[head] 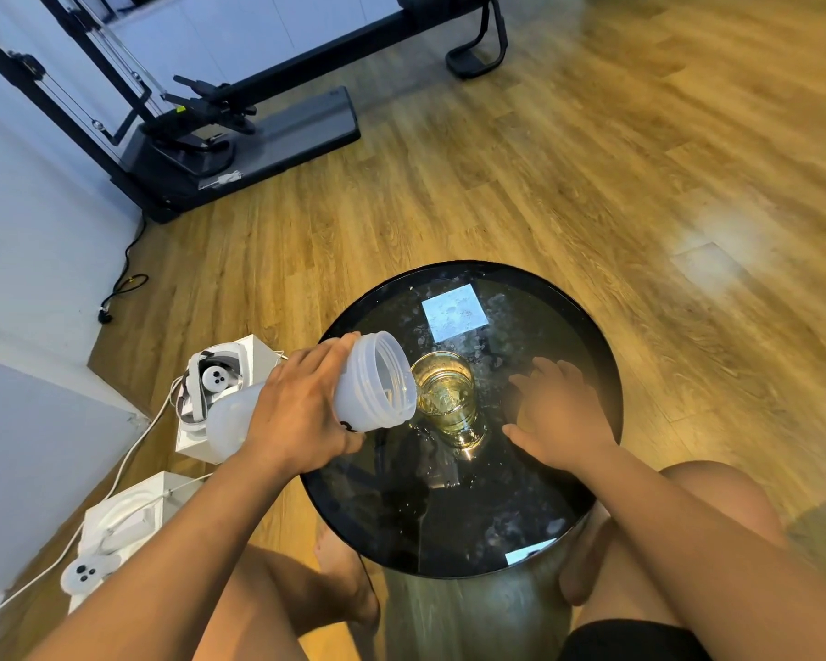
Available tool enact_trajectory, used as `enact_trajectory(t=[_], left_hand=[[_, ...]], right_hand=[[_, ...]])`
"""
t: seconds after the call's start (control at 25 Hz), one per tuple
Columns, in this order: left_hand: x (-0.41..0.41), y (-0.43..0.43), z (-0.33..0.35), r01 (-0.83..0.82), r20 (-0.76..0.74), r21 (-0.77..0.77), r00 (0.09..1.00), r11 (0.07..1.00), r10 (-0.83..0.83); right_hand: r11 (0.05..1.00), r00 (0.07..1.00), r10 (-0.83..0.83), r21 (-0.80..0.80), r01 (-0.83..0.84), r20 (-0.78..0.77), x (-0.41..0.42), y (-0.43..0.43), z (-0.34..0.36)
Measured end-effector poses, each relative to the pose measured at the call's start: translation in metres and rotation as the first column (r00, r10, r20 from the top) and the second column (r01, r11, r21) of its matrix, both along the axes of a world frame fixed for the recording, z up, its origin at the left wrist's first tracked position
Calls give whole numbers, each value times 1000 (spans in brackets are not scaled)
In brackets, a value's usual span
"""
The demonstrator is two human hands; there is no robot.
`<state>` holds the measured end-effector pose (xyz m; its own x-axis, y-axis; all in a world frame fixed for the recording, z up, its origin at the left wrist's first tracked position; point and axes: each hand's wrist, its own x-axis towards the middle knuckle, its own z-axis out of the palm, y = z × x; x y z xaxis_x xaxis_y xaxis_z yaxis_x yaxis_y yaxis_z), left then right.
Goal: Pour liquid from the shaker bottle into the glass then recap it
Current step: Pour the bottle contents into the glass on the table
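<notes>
The shaker bottle (354,391) is uncapped and tipped almost on its side, its wide threaded mouth at the rim of the glass (447,398) — a thin stream of yellowish liquid runs from the lip into the glass, which already holds some of the same liquid. The left hand (301,412) is wrapped around the bottle's translucent white body, fingers closed over it, holding it above the left edge of the tabletop (587,336). The glass stands upright near the middle of the round, dark, glossy tabletop. Just to its right the right hand (561,412) rests palm down on the surface, fingers spread and holding nothing, near the glass but not touching it. White boxes (220,398) and cables lie on the wooden floor (544,159) to the left, gym equipment (220,121) beyond.
</notes>
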<state>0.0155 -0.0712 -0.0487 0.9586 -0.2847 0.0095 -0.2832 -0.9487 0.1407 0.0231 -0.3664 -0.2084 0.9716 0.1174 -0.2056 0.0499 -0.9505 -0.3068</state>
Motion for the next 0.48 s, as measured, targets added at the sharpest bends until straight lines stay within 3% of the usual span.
enact_trajectory(t=[0.48], left_hand=[[1,-1,3,17,4,0,1000,1000,-17]], right_hand=[[1000,1000,-12,-1,12,8,1,0,-5]])
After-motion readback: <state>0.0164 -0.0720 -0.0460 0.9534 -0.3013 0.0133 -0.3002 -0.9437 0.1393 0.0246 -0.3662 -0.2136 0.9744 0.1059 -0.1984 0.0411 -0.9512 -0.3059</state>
